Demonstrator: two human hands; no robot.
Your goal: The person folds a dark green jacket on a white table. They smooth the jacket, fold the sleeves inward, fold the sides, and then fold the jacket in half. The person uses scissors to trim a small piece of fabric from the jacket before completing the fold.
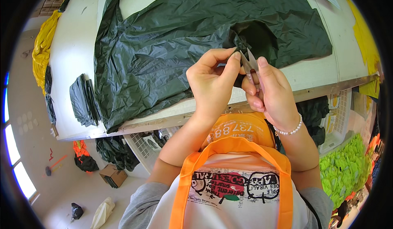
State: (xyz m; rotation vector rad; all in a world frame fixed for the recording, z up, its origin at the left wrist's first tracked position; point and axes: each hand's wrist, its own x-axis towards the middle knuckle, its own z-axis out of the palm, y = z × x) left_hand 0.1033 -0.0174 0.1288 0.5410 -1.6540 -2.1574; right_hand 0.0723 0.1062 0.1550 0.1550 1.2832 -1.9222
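Note:
A large dark green garment of thin, shiny, wrinkled fabric (163,53) lies spread over the white table. Its round opening (258,38) stands up just beyond my hands. My left hand (215,77) pinches a bit of the fabric's edge between thumb and forefinger. In my right hand (272,85) is a small pair of thread snips (253,67), gripped in the palm with the blades apart and pointing away from me. The blade tips are close to the pinched edge; whether they touch it I cannot tell.
A folded dark green stack (84,100) lies at the table's left end. Yellow fabric (46,49) hangs over the far left edge. Under the table stand white baskets (141,149) with dark fabric. A lime green pile (344,169) is at lower right, a cardboard box (113,175) on the floor.

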